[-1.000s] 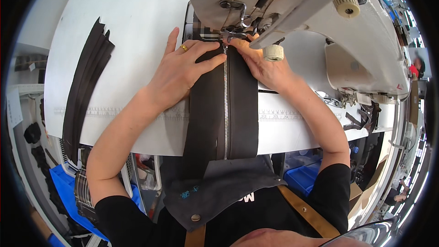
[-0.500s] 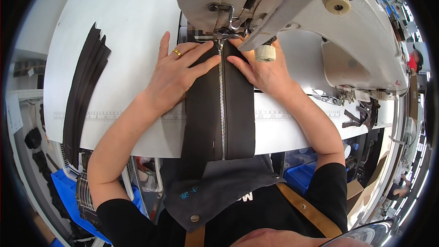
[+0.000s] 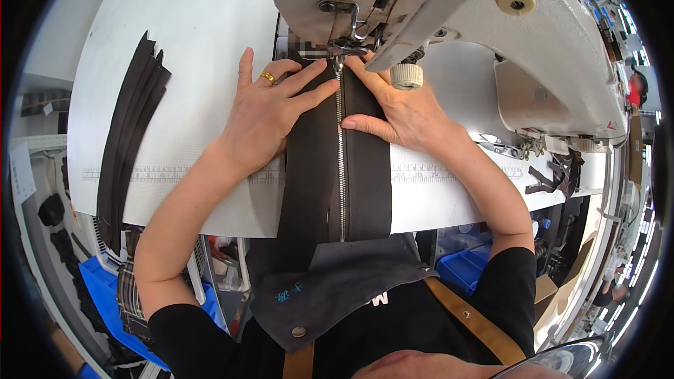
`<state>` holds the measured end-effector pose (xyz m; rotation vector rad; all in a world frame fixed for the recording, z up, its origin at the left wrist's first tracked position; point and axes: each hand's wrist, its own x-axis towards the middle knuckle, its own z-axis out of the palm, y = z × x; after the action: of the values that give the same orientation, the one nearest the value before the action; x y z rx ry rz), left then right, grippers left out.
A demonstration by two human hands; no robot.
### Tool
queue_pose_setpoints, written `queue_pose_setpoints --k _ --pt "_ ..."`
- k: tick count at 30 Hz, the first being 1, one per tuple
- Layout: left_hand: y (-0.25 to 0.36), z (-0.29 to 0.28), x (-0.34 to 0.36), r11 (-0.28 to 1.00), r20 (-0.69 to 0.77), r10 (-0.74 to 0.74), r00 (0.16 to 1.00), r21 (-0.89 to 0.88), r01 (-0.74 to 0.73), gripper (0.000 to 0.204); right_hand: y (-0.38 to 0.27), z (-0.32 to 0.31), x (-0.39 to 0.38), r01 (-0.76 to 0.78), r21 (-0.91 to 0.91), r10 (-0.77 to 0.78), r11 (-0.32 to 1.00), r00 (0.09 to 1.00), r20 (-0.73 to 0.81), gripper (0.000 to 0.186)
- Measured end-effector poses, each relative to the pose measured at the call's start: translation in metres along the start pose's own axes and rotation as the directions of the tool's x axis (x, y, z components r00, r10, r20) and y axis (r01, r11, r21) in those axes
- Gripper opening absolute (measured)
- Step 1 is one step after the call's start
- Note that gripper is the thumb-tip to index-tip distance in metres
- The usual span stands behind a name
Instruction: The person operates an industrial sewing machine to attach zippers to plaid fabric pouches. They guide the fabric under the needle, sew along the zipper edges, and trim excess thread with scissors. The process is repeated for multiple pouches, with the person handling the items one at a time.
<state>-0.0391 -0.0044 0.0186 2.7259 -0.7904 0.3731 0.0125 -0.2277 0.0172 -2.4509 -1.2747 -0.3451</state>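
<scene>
A dark fabric panel (image 3: pixel 305 175) with a silver metal zipper (image 3: pixel 341 168) down its length lies under the sewing machine (image 3: pixel 449 10). Its far end is at the presser foot (image 3: pixel 349 49); the near end hangs over the table edge. My left hand (image 3: pixel 265 112), a gold ring on one finger, lies flat with fingers spread, its fingertips on the fabric left of the zipper. On the other side, my right hand (image 3: pixel 407 109) rests with fingers stretched toward the presser foot and the thumb apart, close to the zipper teeth. Part of the right hand is behind the machine's tension knob (image 3: pixel 406 76).
Several dark fabric strips (image 3: pixel 130 133) lie at the left of the white table (image 3: pixel 203 63), hanging over its edge. A printed ruler (image 3: pixel 168 174) crosses the tabletop. Dark scraps (image 3: pixel 558 172) lie at the right. Below are blue bins (image 3: pixel 467 267). Another person (image 3: pixel 618 293) appears far right.
My right thumb has moved nearer me along the zipper, and the right fingers reach closer to the presser foot. The panel has shifted slightly away from me.
</scene>
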Motion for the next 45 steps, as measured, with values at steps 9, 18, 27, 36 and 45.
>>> queue_pose_setpoints --k 9,18,27,36,45 --pt "-0.014 0.005 0.005 0.999 0.002 0.048 0.999 0.021 -0.048 0.053 0.005 0.001 0.000 -0.050 -0.021 0.050 0.999 0.998 0.039 0.069" --pt "-0.011 0.002 0.003 0.999 -0.027 0.022 0.999 -0.026 -0.022 0.044 0.010 -0.121 -0.060 -0.027 -0.427 -0.122 0.904 0.940 -0.318 0.038" --pt "-0.014 0.010 0.003 0.995 0.008 -0.004 1.000 -0.099 0.005 0.060 0.302 -0.377 -0.281 -0.502 0.844 0.982 0.190 0.084 -0.171 0.036" --pt "-0.010 0.003 0.005 1.000 0.022 0.006 1.000 -0.007 -0.006 0.055 0.234 -0.293 -0.270 -0.459 0.439 0.530 0.772 0.085 -0.844 0.033" --pt "-0.011 0.007 0.005 0.999 0.052 0.010 0.999 0.044 -0.013 0.054 0.012 -0.041 -0.027 -0.067 0.238 0.062 0.969 0.998 0.031 0.037"
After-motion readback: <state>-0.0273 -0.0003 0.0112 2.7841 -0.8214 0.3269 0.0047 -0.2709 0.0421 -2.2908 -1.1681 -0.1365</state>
